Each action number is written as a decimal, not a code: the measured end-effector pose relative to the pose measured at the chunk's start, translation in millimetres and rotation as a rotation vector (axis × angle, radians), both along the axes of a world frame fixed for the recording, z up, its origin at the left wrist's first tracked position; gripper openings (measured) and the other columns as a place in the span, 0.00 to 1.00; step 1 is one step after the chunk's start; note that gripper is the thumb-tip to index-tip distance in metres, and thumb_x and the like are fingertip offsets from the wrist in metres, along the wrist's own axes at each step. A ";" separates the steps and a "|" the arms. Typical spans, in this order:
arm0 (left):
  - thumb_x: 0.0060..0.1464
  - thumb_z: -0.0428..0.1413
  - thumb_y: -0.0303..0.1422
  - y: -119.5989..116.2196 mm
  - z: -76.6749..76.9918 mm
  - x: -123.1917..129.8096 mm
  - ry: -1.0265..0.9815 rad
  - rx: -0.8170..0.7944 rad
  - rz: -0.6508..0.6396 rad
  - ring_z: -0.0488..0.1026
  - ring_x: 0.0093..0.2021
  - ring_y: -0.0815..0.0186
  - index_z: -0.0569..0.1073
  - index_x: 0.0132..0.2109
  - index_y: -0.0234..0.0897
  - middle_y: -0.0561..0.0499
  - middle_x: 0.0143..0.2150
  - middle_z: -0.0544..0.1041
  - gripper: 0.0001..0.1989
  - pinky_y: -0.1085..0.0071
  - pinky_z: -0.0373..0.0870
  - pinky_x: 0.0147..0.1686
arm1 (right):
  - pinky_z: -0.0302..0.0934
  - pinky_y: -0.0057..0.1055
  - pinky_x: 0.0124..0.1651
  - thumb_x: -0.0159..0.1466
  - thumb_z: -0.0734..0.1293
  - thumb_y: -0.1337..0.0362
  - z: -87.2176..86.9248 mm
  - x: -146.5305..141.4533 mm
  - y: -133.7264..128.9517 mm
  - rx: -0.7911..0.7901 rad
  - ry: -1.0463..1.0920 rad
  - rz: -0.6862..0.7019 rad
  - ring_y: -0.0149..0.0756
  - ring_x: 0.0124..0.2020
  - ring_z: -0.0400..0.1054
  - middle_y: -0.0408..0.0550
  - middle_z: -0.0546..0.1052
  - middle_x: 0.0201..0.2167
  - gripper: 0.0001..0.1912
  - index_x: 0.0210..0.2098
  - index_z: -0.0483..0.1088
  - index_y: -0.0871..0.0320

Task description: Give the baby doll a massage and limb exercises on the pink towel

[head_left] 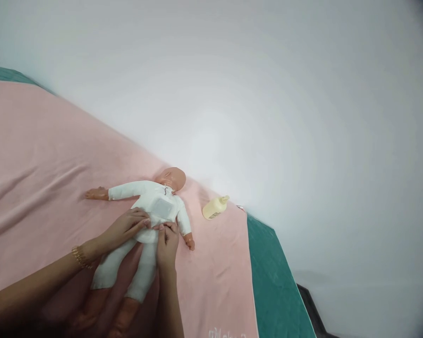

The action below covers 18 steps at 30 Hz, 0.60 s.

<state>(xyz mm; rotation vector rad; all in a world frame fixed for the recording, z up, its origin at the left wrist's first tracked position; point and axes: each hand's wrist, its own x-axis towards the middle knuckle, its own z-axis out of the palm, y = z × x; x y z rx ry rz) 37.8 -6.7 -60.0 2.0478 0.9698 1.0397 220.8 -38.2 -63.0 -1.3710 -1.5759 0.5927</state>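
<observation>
A baby doll (pixel 160 192) with a white cloth body lies on its back, its head toward the wall. Around its hips is a white diaper (pixel 146 237), partly covered by my fingers. From the left, my left hand (pixel 132 223) reaches across the doll's waist, its fingers closed on the diaper's upper edge. My right hand (pixel 168 241) pinches the same edge at the other side of the waist. The two hands are close together but apart. A grey patch (pixel 162 207) shows on the doll's chest, just above them.
Beyond the doll's arm, a pale yellow pump bottle (pixel 215 208) stands near the wall (pixel 232 94). The doll lies on a pink blanket (pixel 42 155) spread over a green sheet (pixel 275 277). A dark edge (pixel 312 310) shows at the lower right.
</observation>
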 end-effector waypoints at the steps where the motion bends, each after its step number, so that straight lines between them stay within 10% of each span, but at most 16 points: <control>1: 0.71 0.43 0.44 0.6 -2.7 1.9 0.014 0.006 0.007 0.71 0.46 0.60 0.79 0.38 0.38 0.49 0.39 0.79 0.24 0.67 0.64 0.51 | 0.61 0.38 0.52 0.70 0.60 0.59 -3.2 -0.9 0.8 0.003 -0.006 -0.008 0.41 0.45 0.69 0.50 0.76 0.36 0.19 0.34 0.82 0.54; 18: 0.71 0.42 0.44 29.6 -8.4 11.7 0.037 0.078 0.029 0.72 0.43 0.58 0.79 0.38 0.36 0.47 0.39 0.80 0.25 0.62 0.65 0.48 | 0.62 0.37 0.51 0.71 0.59 0.58 13.3 3.4 19.7 -0.043 -0.045 -0.008 0.41 0.44 0.71 0.50 0.78 0.36 0.20 0.35 0.81 0.55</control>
